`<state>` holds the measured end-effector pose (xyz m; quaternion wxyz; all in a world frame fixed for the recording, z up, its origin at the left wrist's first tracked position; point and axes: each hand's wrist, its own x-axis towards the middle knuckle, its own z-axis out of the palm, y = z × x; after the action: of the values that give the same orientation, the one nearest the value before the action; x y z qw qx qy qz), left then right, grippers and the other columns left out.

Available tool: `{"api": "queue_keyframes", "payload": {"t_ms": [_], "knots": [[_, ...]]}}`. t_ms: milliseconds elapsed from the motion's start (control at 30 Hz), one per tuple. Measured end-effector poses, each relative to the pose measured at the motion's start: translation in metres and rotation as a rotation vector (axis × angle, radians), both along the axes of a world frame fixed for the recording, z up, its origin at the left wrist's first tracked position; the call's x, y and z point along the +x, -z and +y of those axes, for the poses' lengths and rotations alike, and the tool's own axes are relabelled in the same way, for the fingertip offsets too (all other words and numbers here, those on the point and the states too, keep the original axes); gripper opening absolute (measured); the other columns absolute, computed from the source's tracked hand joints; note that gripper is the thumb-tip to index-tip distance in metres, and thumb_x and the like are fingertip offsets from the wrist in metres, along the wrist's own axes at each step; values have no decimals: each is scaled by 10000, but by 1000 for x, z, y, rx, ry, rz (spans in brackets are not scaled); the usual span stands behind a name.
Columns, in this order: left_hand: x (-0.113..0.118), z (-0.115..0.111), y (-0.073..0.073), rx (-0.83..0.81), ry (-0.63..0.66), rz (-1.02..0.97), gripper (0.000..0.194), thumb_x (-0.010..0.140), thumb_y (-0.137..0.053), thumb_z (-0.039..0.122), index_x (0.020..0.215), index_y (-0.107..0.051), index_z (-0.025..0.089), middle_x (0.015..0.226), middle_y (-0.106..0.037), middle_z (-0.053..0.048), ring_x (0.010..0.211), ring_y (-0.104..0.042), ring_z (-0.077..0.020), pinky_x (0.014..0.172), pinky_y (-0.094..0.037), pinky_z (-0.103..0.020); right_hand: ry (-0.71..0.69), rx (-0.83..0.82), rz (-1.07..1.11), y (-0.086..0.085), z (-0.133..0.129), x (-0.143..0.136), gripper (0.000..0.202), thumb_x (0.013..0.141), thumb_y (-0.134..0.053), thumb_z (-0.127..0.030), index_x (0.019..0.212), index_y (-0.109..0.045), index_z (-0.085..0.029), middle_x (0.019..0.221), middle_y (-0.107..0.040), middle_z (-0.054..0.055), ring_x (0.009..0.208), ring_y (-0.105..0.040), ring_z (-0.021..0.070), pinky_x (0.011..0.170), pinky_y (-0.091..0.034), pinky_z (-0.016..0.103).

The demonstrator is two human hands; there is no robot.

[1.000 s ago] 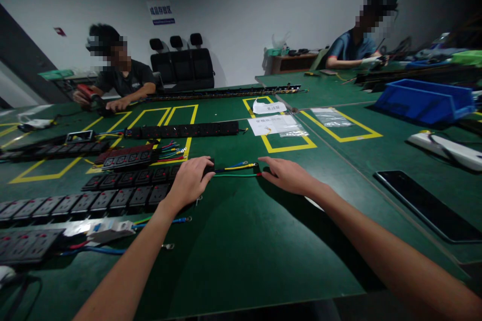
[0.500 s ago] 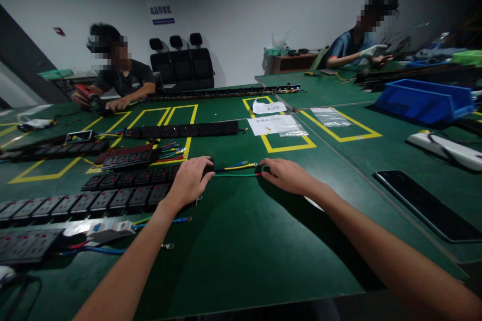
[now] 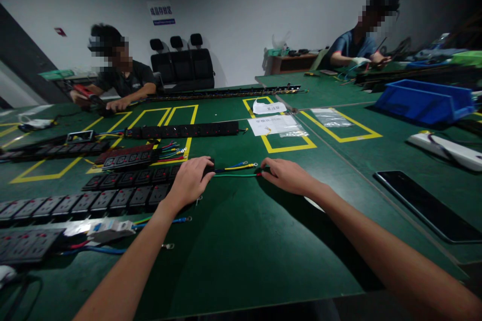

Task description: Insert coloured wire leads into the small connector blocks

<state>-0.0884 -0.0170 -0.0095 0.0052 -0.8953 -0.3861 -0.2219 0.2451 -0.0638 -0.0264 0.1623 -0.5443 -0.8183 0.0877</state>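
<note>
the right hand (image 3: 284,174) looks pinched on the red tip (image 3: 258,174) of a green wire (image 3: 237,176), w/ the wire nearly str8 over the table (image 3: 256,246). the left hand (image 3: 193,180) lies on the right end of a black socket strip (image 3: 139,178), thumb on the near side, fingers on the far side. can't tell how tight it grips b/c the hand hides that bit.

what could go wrong: a hard tug might pull the green wire loose, esp. if the left hand isn't holding the strip well. the red tip is small, so it could slip out of the fingers too. the yellow wire (image 3: 241,166) & blue wire (image 3: 237,165) lie just beside it on the far side, so they could get mixed up w/ it. a bump could also shove the nearer strip (image 3: 120,201), b/c it's so close.

how it looks: the black socket strip is long & dark, w/ a row of sockets & tiny red bits. it's left of the middle. the green wire is thin & smooth. the others end in shiny rings; can't see its very end, fingers r in the way.
</note>
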Motion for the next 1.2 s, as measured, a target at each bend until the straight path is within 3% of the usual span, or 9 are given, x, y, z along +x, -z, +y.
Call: {"api": "queue_keyframes", "payload": {"t_ms": [167,300,433,600,733,1033,1100,1200], "knots": [[0,0,0,-8,-6,1,182,998,-569,312,1139,-601,201,1293,-669,-120,1208,-621,-295,1032,-466,-506,4,2,-14,0,0,1,360,978,-455,-387,1249,-583,-187,926,-704,108,798,-631,239,669,-389,343],[0,0,0,-3,-5,10,187,1004,-572,310,1151,-596,198,1302,-665,-120,1220,-613,-294,1037,-463,-506,-18,-12,-11,-2,0,0,338,982,-446,-380,1211,-610,-195,968,-708,119,845,-642,251,694,-408,356],[0,-1,0,-9,-6,8,181,1004,-576,308,1149,-596,202,1303,-666,-113,1216,-614,-291,1039,-463,-502,24,-18,11,-3,-1,0,490,975,-457,-403,1399,-500,-160,887,-698,103,748,-623,237,650,-397,355],[0,0,0,-9,-8,8,177,1005,-574,309,1144,-597,203,1301,-667,-113,1214,-616,-294,1039,-461,-502,-13,-4,-9,-2,0,0,326,980,-460,-377,1213,-615,-210,936,-703,99,827,-641,237,689,-401,343],[-1,1,2,-7,-10,11,186,1005,-572,312,1150,-598,199,1307,-665,-118,1218,-613,-296,1046,-456,-506,21,-14,11,-2,-1,-1,462,975,-467,-400,1365,-517,-157,852,-682,90,730,-603,222,639,-366,331],[-1,0,2,6,-5,5,175,1003,-582,296,1148,-593,200,1300,-665,-111,1211,-614,-290,1041,-456,-499,38,-36,28,0,0,0,573,974,-463,-415,1470,-415,-131,826,-666,87,671,-575,213,617,-365,338],[-1,0,2,5,-6,11,172,1002,-590,292,1147,-591,199,1298,-665,-108,1208,-614,-288,1039,-455,-497,34,-30,16,0,0,0,543,977,-464,-409,1448,-442,-141,852,-677,94,696,-591,219,624,-372,338],[-1,1,2,-2,-8,13,171,1004,-594,292,1148,-591,200,1304,-663,-103,1214,-611,-285,1042,-453,-496,0,-13,-4,-1,0,0,364,981,-455,-383,1265,-578,-191,931,-696,105,799,-631,235,668,-392,339]]}}
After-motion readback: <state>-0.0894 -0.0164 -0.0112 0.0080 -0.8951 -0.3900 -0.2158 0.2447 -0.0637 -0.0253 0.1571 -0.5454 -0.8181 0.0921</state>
